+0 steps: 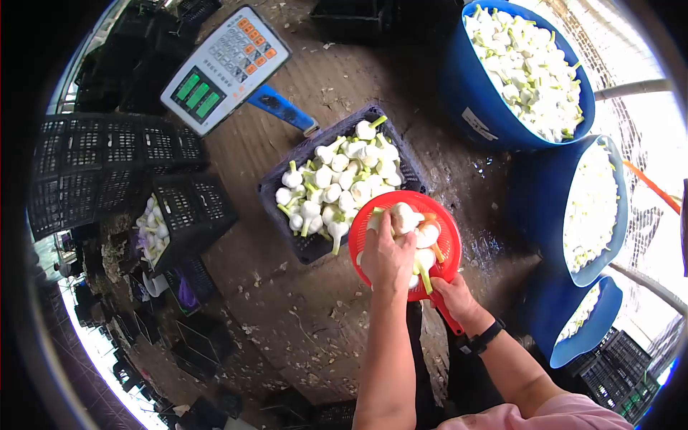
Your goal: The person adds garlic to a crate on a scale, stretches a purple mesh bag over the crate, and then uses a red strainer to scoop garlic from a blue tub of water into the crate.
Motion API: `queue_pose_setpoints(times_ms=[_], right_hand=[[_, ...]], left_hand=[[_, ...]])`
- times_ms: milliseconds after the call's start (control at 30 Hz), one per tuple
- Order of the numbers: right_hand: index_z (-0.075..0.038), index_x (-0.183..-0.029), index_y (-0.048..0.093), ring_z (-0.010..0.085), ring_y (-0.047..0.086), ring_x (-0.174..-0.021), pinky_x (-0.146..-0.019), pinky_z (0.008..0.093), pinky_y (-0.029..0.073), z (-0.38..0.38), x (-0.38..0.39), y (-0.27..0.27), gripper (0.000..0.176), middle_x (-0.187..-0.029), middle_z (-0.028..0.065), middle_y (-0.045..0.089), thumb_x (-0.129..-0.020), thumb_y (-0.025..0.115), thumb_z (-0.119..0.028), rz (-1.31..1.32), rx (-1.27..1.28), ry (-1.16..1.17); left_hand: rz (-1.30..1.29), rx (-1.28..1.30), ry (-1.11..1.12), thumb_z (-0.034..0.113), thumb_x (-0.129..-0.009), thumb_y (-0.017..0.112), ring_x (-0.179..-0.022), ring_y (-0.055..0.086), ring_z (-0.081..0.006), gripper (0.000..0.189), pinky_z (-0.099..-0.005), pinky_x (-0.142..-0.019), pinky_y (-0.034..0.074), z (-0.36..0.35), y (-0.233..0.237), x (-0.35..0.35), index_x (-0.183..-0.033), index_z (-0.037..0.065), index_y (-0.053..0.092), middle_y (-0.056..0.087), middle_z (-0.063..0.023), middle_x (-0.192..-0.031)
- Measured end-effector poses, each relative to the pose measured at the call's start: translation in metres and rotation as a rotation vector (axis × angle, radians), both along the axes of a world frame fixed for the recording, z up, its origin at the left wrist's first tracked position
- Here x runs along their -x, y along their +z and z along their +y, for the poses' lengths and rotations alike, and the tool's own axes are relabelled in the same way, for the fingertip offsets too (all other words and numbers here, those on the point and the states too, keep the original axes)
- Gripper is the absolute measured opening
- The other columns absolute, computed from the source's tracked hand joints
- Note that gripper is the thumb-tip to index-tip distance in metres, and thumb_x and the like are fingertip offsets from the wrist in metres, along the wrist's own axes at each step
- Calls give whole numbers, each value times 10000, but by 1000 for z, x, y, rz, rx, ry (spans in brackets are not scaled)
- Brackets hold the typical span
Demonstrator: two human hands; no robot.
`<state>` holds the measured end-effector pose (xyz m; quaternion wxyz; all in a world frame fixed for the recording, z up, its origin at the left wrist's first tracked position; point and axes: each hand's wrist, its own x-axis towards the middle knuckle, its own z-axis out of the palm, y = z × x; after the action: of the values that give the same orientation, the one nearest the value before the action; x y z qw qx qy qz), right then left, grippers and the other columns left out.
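A red plastic basket (453, 236) with a handle holds several white garlic bulbs with green stems. My right hand (459, 299) grips it at its near right rim, by the handle. Inside the basket, my left hand (389, 254) rests on the bulbs, its fingers bent around a garlic bulb (405, 217). Just beyond, a dark purple crate (287, 233) is heaped with garlic bulbs (332, 193); the red basket overlaps its near right corner.
A scale display (226, 68) stands on a blue post behind the crate. Blue tubs (466, 107) full of garlic line the right side. Black crates (100, 150) are stacked at the left, one holding garlic (152, 233). Scraps litter the floor (287, 308).
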<state>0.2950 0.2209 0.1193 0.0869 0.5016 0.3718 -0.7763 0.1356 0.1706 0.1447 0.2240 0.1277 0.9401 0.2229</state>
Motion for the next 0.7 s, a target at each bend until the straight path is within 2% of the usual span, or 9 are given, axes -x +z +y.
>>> queue_pose_setpoints(times_ms=[67,200,300,333,467,500,567,633,700], right_hand=[[1,-997,533,147,551,-519,-443,265,467,12,-2,-5,187,-735,67,586,-850,524,-114,4,25,1],[-5,-1036,539,129,565,-568,-461,251,467,34,1,-11,214,-771,58,600,-853,530,-116,17,56,25],[-8,-1065,540,120,568,-584,-467,246,466,51,4,-11,238,-793,57,608,-855,530,-119,5,22,94],[-9,-1073,540,119,569,-588,-468,245,466,55,6,-11,244,-800,57,610,-856,530,-120,-5,5,122],[-15,-1081,539,117,574,-615,-475,246,468,58,18,-16,254,-818,54,615,-858,539,-137,-20,5,154],[-14,-1061,547,118,575,-618,-479,251,471,56,19,-21,240,-809,54,613,-858,544,-143,-31,10,168],[-11,-1028,560,121,574,-615,-481,255,473,48,27,-26,222,-797,55,611,-859,545,-154,0,35,97],[-9,-1022,562,122,574,-614,-478,259,472,37,32,-29,223,-793,56,611,-857,545,-158,-28,29,96],[-6,-1020,562,123,574,-612,-476,260,472,34,47,-30,226,-791,59,611,-857,545,-162,-31,21,84]], left_hand=[[-62,-83,70,230,-727,668,-927,622,-297,456,-387,-814,485,1,-8,2,-1152,95,574,644,-141,-1012],[-244,-84,158,200,-712,669,-800,660,-238,377,-355,-731,503,14,-17,12,-1073,97,625,681,-102,-868],[-335,-101,179,203,-696,684,-786,659,-223,406,-346,-724,502,14,-22,13,-1085,104,622,679,-97,-870],[-274,-113,157,127,-733,656,-766,652,-175,353,-304,-715,501,13,-26,12,-1078,57,623,684,-90,-879],[-534,-479,349,-47,-815,563,-812,607,-107,267,-228,-718,489,-12,-33,20,-1080,-57,597,651,-88,-931],[-493,-357,322,-38,-817,580,-806,607,-108,275,-231,-723,489,-14,-15,35,-1091,-48,596,652,-81,-914],[-401,-457,310,-38,-830,562,-798,602,-109,245,-232,-726,487,-42,-31,48,-1069,-36,611,651,-77,-896],[-370,-434,327,-11,-834,546,-789,603,-105,250,-245,-711,488,-59,-9,67,-1072,-14,621,669,-100,-926],[-324,-523,377,-74,-843,498,-828,608,-137,250,-259,-759,492,-80,7,86,-1059,-22,612,644,-92,-955]])
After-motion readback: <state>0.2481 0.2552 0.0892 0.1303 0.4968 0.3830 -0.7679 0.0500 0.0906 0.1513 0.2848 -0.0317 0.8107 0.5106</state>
